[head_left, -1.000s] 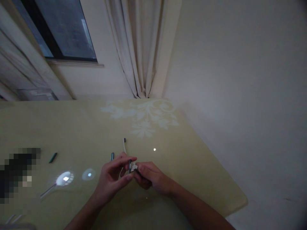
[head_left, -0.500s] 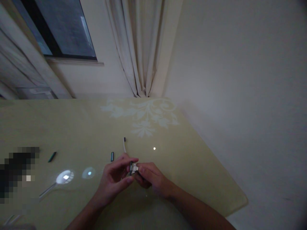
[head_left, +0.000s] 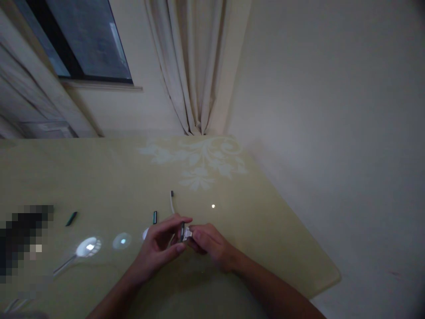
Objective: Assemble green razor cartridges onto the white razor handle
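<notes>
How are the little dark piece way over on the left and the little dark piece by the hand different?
The far-left piece lies slanted, but the piece by the hand points almost straight ahead. The far-left piece is well away from the left hand, while the piece by the hand is close to its fingers. Both are small and lie on the table.

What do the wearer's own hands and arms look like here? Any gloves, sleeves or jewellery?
Both the left hand and the right hand are ungloved. No sleeve shows on the left forearm or right forearm, and I see no watch or bracelet, markings or cables. Some fingers are hidden, so rings can't be ruled out.
</notes>
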The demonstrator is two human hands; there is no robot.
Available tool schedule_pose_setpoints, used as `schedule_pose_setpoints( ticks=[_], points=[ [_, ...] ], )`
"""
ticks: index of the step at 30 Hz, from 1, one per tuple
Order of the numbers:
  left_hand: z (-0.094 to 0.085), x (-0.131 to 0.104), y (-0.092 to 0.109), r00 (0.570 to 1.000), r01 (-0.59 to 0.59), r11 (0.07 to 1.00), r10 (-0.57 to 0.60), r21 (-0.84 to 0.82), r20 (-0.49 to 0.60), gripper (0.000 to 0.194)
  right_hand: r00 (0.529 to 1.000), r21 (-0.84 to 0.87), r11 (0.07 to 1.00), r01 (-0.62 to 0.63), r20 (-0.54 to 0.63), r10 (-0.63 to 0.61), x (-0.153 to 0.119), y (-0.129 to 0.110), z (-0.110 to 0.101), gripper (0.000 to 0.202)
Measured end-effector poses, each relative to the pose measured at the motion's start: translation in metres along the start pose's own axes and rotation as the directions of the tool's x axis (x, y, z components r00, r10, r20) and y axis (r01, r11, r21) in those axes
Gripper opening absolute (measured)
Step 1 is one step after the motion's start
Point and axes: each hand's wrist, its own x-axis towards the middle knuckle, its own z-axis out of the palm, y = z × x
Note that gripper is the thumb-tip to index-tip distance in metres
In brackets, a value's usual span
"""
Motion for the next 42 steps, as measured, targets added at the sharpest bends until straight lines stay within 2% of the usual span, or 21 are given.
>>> schedule_pose_setpoints(
  ticks=[15, 29, 38, 42],
  points=[
    [-0.001, -0.003, -0.001, 0.999, 0.055, 0.997, -0.054, -0.053, 0.005, 0.045, 1.000, -0.035, 0.999, -0.023, 0.003, 0.023, -0.001, -0.004, -0.001, 0.053],
    [-0.005, -0.009, -0.012, 0.992, 0.123, 0.991, -0.123, -0.062, -0.007, 0.054, 1.000, -0.045, 0.999, 0.018, -0.001, -0.018, -0.001, 0.000, -0.005, 0.049],
    [0.002, -0.010, -0.011, 0.992, 0.128, 0.984, -0.128, -0.127, 0.009, 0.054, 1.000, -0.026, 0.999, 0.030, 0.005, -0.030, 0.000, 0.000, -0.004, 0.053],
    [0.004, -0.010, -0.009, 0.992, 0.130, 0.984, -0.130, -0.119, 0.006, 0.053, 1.000, -0.023, 1.000, -0.007, 0.011, 0.008, -0.001, -0.001, -0.004, 0.055]
  ],
)
